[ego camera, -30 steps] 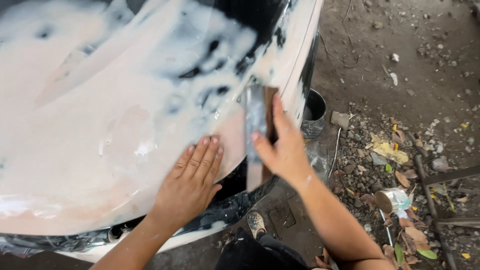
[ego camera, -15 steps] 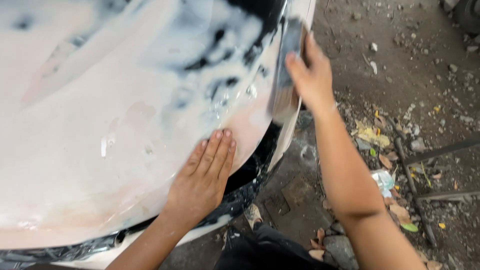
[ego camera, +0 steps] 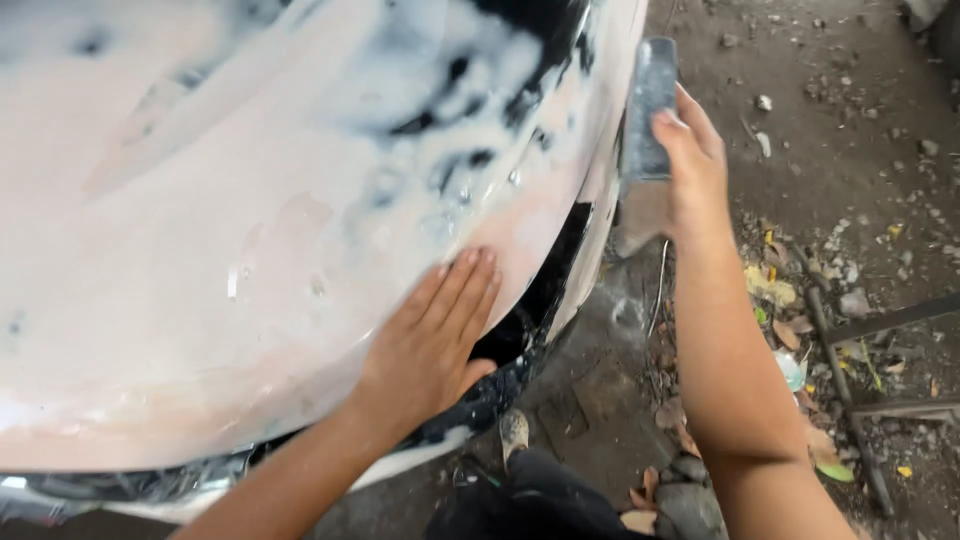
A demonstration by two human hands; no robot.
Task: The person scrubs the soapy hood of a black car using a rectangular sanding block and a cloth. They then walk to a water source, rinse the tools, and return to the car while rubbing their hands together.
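A large curved car body panel (ego camera: 220,240), coated in pale pinkish-white filler with black patches near the top, fills the left of the head view. My left hand (ego camera: 435,335) lies flat on its lower right edge, fingers together and palm down. My right hand (ego camera: 690,165) grips a grey sanding block (ego camera: 648,110) held upright against the panel's right side edge. A wet sheen and drips show on the panel between the two hands.
Bare dirt ground (ego camera: 850,120) with stones, dry leaves and scraps of litter (ego camera: 775,290) lies to the right. Dark metal bars (ego camera: 880,330) rest on the ground at the far right. My shoe (ego camera: 514,435) stands below the panel.
My right hand slid the sanding block upward along the panel's right edge, from beside the left hand to near the top. My left hand stayed flat on the panel.
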